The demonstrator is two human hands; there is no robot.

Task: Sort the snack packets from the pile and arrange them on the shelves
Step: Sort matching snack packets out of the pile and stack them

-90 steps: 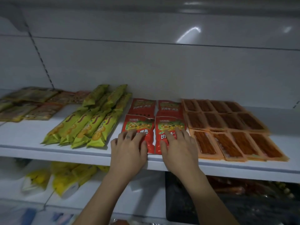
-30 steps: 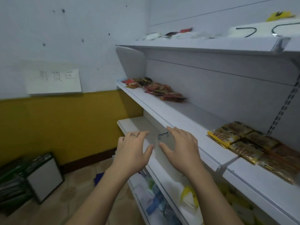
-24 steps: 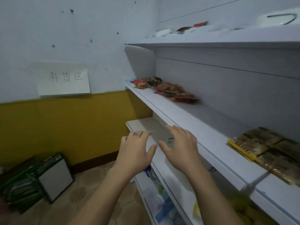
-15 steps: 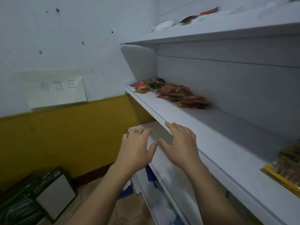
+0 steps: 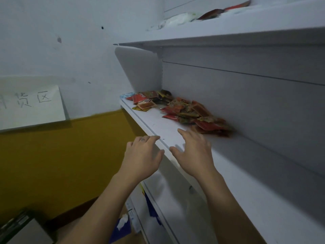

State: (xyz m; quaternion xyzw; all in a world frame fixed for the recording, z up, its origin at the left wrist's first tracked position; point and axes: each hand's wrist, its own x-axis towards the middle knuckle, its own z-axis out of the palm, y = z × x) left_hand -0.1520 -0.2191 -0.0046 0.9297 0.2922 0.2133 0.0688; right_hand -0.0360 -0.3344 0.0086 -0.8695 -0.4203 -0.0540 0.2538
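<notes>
While you looked along the shelves, your left hand [image 5: 143, 155] and your right hand [image 5: 194, 152] were both held out flat. The fingers were straight and a little spread, and there was nothing in them. The right hand was over the front part of the middle shelf [image 5: 154, 123]. The left hand was just in front of the shelf's edge, with its fingertips near the lip. The pile of snack packets [image 5: 190, 114], red, orange and brown, lay farther along that shelf, past your right fingertips and close to the back panel. Only bare white shelf lay between the right hand and the pile. A few more packets [image 5: 213, 13] lay on the top shelf [image 5: 228, 36]. On the wall to your left hung a paper sign [image 5: 31, 106] above a yellow band [image 5: 61, 164].
</notes>
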